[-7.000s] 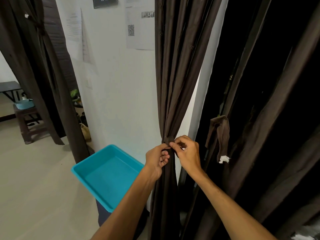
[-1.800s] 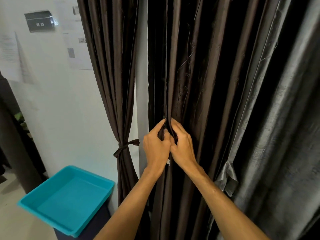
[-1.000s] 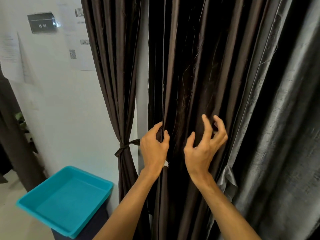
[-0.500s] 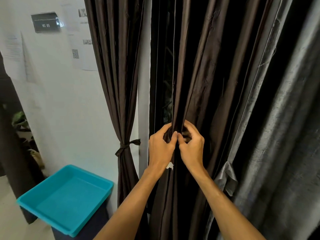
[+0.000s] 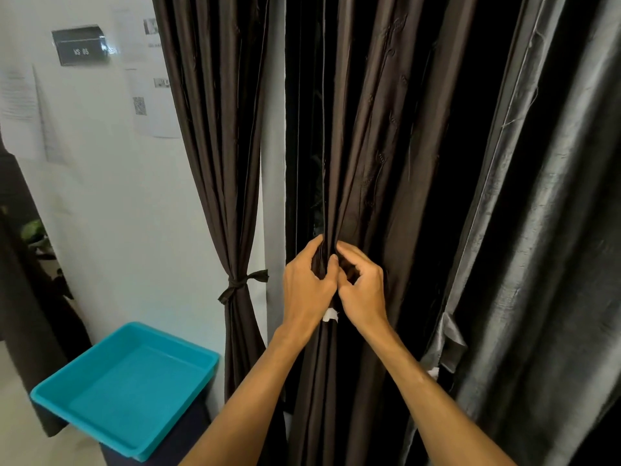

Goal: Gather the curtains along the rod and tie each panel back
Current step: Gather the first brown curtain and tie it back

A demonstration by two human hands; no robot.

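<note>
At frame centre, the left hand [image 5: 307, 284] and right hand [image 5: 361, 290] pinch the dark brown curtain panel's [image 5: 366, 146] folds together, probably bunching them for tying.

Left hand [image 5: 307, 284] and right hand [image 5: 361, 287] side by side, touching, both gripping gathered folds of the dark brown curtain panel [image 5: 363, 146]. Small white tag [image 5: 330, 315] shows between the wrists. Left: a second panel [image 5: 221, 129], bound by a knotted tie [image 5: 242, 284]. Turquoise tray [image 5: 84, 412] near left, below. Grey curtain [image 5: 544, 264] right.
</note>
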